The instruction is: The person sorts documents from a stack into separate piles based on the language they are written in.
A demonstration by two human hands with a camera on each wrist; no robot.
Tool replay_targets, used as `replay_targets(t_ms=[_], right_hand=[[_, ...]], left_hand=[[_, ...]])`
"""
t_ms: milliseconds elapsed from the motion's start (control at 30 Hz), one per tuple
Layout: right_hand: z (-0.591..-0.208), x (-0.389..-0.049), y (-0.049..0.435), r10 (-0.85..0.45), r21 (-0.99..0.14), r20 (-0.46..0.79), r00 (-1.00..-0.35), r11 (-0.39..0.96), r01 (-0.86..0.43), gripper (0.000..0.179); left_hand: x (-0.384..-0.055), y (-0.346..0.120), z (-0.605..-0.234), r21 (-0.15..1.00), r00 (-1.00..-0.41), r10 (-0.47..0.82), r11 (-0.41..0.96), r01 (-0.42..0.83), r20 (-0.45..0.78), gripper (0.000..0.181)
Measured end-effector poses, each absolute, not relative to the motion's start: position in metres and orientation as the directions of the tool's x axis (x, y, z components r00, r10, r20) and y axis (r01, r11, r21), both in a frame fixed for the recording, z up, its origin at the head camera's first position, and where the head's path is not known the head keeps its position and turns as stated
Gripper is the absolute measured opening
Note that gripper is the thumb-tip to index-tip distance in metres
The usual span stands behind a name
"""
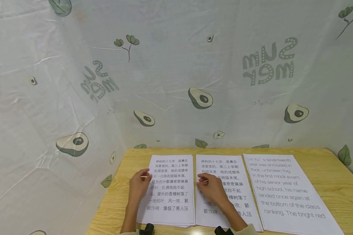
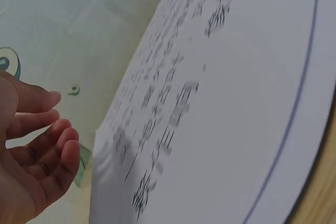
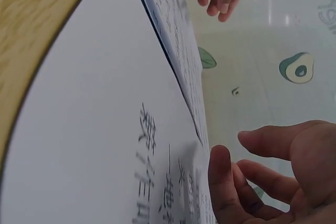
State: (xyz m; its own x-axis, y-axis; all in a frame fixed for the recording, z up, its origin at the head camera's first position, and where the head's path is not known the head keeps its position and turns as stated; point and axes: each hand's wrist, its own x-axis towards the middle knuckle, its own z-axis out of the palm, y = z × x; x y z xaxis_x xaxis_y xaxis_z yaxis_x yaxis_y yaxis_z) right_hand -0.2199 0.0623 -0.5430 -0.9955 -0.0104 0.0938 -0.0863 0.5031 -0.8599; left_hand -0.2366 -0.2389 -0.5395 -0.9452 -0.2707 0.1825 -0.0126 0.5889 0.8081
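Three stacks of printed white sheets lie side by side on the table. Over the left edge of the left stack [image 1: 176,216] hovers my left hand [image 1: 139,186], its fingers loosely bent with nothing between them. That hand [image 2: 39,156] shows a gap between thumb and fingers in the left wrist view. My right hand [image 1: 213,188] is above the left part of the middle stack [image 1: 227,222] and covers some of its Chinese text. In the right wrist view the right hand [image 3: 268,177] has its thumb apart from relaxed, bent fingers and holds nothing.
The right stack [image 1: 300,225], printed in English, lies slightly slanted beside the middle one. Bare wood of the table [image 1: 335,182] shows to its right. A pale curtain [image 1: 170,75] with avocado prints hangs behind the table and along its left side.
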Motion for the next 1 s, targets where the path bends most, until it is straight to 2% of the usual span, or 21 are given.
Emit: replay_targets(t_ms=[267,567,1000], right_hand=[[-0.541,-0.214,0.098,0.024,-0.871,0.039,-0.999,0.49,-0.022,0.033],[-0.536,-0.206,0.145,0.058,-0.84,0.013,-0.998,0.542,0.021,0.038],[-0.532,-0.199,0.2,0.109,-0.811,0.007,-0.994,0.583,0.058,0.046]], left_hand=[[-0.238,-0.198,-0.544,0.808,-0.965,-0.212,0.589,-0.004,0.151,0.032],[-0.24,-0.149,-0.55,0.833,-0.985,-0.134,0.554,0.014,0.105,0.033],[-0.239,-0.098,-0.555,0.864,-0.996,-0.035,0.5,0.053,0.082,0.034]])
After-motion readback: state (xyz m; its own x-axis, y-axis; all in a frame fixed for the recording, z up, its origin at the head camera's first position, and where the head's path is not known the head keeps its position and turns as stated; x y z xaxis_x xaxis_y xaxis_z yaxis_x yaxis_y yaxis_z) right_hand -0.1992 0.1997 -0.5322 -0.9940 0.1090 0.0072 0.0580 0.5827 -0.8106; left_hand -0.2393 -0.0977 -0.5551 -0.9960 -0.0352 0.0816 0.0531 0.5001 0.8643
